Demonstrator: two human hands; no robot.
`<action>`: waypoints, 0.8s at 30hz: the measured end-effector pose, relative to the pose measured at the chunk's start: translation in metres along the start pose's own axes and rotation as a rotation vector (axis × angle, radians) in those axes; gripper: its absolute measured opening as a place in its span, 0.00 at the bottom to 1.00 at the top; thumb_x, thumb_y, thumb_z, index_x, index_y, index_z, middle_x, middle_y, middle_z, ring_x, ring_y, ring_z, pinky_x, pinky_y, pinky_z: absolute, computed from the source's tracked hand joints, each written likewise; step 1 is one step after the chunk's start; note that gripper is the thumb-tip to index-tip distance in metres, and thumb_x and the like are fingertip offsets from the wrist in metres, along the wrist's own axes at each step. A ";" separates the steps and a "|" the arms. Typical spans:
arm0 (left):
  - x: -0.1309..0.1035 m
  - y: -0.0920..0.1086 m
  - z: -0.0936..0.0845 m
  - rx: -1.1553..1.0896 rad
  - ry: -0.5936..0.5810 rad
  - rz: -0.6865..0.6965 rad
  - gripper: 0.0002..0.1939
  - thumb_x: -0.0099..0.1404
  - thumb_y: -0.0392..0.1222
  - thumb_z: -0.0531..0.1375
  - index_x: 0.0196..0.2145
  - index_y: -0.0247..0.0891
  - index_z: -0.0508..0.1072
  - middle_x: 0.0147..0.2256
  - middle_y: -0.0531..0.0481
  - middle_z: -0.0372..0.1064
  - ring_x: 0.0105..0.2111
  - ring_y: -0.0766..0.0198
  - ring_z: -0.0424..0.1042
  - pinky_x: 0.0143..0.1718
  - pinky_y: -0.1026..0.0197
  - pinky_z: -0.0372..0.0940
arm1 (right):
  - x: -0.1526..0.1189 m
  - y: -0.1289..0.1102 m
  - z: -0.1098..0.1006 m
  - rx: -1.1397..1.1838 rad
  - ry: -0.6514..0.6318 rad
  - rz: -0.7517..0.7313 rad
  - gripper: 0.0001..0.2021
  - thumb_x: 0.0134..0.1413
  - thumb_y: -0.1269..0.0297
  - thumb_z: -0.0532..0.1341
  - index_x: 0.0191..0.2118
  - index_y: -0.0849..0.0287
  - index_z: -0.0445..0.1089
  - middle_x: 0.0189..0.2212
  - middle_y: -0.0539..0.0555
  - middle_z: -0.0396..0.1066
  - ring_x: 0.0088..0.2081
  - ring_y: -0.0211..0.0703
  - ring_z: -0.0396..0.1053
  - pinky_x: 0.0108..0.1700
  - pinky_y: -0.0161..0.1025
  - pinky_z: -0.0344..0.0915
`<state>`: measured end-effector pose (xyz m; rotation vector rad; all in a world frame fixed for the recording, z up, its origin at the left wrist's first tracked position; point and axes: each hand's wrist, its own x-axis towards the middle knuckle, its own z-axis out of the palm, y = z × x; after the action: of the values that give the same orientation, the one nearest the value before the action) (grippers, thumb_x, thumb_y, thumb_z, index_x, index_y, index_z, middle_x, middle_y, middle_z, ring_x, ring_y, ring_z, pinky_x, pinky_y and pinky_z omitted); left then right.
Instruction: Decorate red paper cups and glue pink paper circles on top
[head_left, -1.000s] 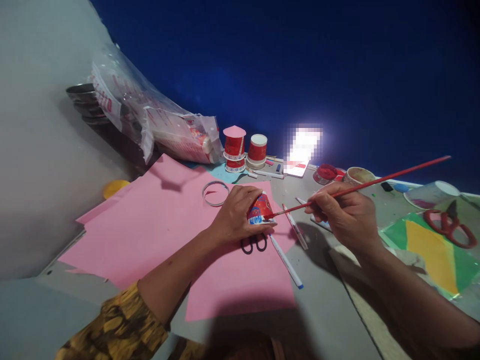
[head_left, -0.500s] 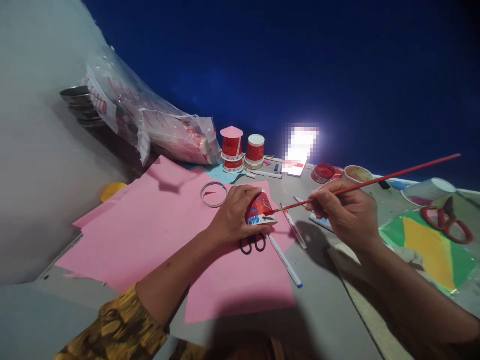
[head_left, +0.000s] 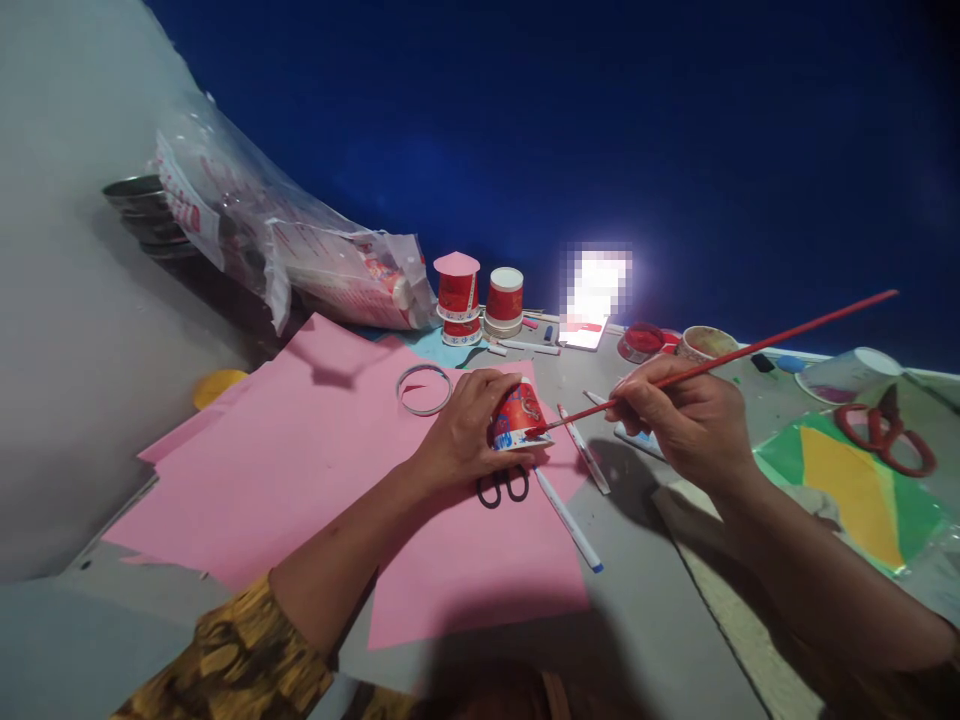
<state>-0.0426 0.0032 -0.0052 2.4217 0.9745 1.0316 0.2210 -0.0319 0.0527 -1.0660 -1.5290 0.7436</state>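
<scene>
There are two hands, one brush, one held cup, two scissors, one phone, one hoop and one pink cone.

From head height at its near edge, the flat grey worktop is viewed closely, forward and down, past its far edge.

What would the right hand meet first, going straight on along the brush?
Likely the cup in the left hand; the brush tip seems to touch its side near the rim, though depth is unclear.
</scene>
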 end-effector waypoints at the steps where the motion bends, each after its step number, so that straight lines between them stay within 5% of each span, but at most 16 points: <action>1: 0.000 0.000 0.000 0.000 -0.003 -0.001 0.45 0.56 0.59 0.76 0.65 0.49 0.64 0.57 0.41 0.68 0.57 0.44 0.68 0.60 0.39 0.66 | 0.000 -0.001 0.000 -0.004 -0.002 -0.002 0.17 0.63 0.48 0.69 0.30 0.56 0.76 0.22 0.51 0.76 0.19 0.36 0.69 0.20 0.34 0.66; 15: 0.000 -0.004 -0.001 -0.030 -0.026 -0.004 0.45 0.57 0.61 0.75 0.66 0.50 0.63 0.58 0.40 0.67 0.59 0.42 0.67 0.61 0.37 0.66 | 0.002 -0.001 0.001 0.005 -0.042 0.037 0.19 0.62 0.46 0.70 0.29 0.56 0.76 0.23 0.51 0.77 0.20 0.37 0.70 0.21 0.34 0.66; 24: -0.002 -0.005 -0.001 -0.051 -0.027 -0.037 0.49 0.57 0.59 0.76 0.69 0.52 0.58 0.62 0.39 0.61 0.62 0.42 0.64 0.63 0.36 0.66 | 0.004 0.004 -0.007 0.101 0.043 0.034 0.14 0.64 0.52 0.70 0.32 0.56 0.76 0.22 0.50 0.76 0.20 0.36 0.69 0.21 0.34 0.65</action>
<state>-0.0463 0.0054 -0.0078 2.3609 0.9686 0.9961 0.2290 -0.0267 0.0523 -1.0283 -1.4251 0.8073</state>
